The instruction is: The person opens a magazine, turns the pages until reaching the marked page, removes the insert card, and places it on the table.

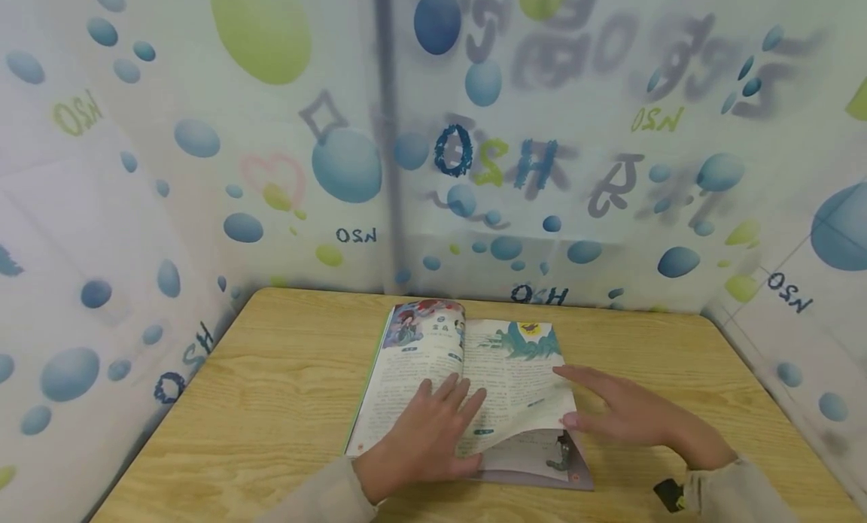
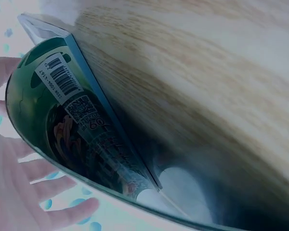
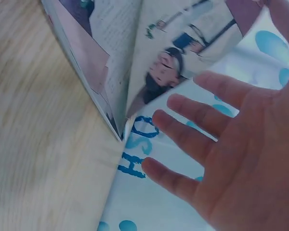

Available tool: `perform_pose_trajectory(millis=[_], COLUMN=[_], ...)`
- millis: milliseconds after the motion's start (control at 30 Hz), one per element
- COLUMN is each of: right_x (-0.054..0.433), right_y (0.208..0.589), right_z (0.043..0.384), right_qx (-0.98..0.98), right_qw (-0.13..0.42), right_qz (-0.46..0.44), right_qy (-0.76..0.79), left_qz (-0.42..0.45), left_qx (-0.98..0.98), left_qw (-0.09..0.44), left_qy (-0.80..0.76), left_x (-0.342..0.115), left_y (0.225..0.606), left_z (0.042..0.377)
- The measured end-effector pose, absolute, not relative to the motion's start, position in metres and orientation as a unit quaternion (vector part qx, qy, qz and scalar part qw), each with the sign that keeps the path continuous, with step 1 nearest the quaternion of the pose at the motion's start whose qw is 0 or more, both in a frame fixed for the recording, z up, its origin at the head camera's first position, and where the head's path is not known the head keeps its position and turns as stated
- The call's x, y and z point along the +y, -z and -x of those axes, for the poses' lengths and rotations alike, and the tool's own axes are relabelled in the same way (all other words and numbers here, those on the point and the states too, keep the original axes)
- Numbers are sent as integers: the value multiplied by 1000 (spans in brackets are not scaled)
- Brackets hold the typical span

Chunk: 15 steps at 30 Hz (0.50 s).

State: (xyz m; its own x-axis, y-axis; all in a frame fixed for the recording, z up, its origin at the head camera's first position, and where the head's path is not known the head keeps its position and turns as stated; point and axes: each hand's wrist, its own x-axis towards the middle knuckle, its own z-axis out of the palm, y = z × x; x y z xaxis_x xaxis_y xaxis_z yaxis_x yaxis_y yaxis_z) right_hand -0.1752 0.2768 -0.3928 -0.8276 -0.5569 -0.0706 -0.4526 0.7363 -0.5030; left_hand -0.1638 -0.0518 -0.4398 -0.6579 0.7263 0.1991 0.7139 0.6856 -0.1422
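Note:
An open magazine with printed text and colour pictures lies on the table. My left hand rests over its left page and the middle fold, fingers spread. In the left wrist view, the green back cover bows upward beside that hand and shows a barcode. My right hand is at the right page's outer edge, its thumb touching the edge and its fingers extended. That page curls up along its lower side, exposing another page beneath. A drawn figure shows on the lifted leaf in the right wrist view.
The wooden table runs back to a pale curtain with blue and green spots and lettering. More curtain hangs at both sides. A small black item shows beside the right sleeve.

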Motion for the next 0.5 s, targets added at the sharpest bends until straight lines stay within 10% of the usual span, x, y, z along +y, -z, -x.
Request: perform_pose_trajectory(millis=[500], right_x=[285], right_y=[400], right_z=[179], right_qx=[945], right_qw=[147], right_qz=[178], right_qy=[233], left_qz=[465], left_qx=[-862], left_qw=[200], left_qy=[-22], left_x=[-46], left_y=[432], left_z=[162])
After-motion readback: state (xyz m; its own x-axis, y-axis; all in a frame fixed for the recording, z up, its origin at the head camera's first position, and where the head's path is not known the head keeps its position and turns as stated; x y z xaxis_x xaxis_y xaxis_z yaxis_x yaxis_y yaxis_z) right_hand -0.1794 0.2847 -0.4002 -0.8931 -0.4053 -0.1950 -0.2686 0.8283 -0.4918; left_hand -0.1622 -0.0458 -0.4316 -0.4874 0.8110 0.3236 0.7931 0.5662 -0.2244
